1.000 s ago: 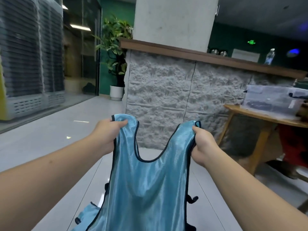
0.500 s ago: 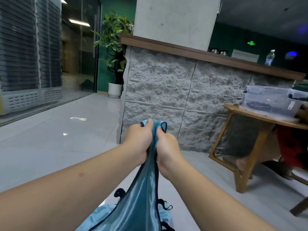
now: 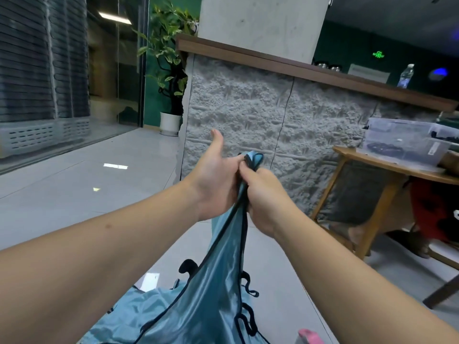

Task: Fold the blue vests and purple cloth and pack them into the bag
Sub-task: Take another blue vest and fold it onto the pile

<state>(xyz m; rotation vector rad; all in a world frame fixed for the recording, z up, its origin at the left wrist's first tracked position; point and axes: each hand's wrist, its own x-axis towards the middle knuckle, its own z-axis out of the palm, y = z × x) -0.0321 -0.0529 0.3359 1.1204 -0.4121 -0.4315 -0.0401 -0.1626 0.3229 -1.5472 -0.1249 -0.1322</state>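
Vest [image 3: 213, 289] axis: hung lengthwise, straps uppermost.
Right hand [image 3: 263, 194]: fingers clamped on both straps.
Left hand [image 3: 216, 175]: fingers spread, palm against fabric, nearer free side.

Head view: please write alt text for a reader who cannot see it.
The right hand grips both shoulder straps of a blue vest held up in the air, folded lengthwise, while the left hand opens beside it, thumb raised. Behind stand a grey stone counter and a wooden table.

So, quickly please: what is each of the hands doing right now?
Left hand: open, thumb raised, lying against the blue vest without gripping it.
Right hand: closed on the vest's two shoulder straps.
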